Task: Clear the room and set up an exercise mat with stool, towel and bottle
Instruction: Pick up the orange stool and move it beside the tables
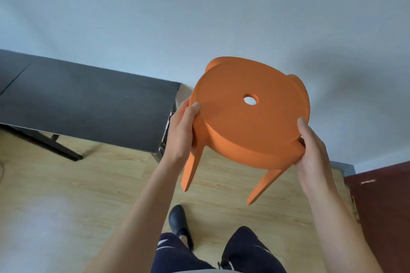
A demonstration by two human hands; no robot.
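An orange plastic stool (248, 122) with a round seat and a small centre hole hangs in the air in front of me, tilted so the seat faces me. My left hand (180, 133) grips the seat's left rim, thumb on top. On the right rim my right hand (310, 150) holds it the same way. Two of its legs point down toward the floor. No mat, towel or bottle shows in the head view.
A dark grey table (88, 104) stands at the left against the pale wall (199, 17). A dark red door or cabinet (381, 201) fills the right edge. Light wooden floor (77, 195) lies below, with my dark shoe (178, 219) on it.
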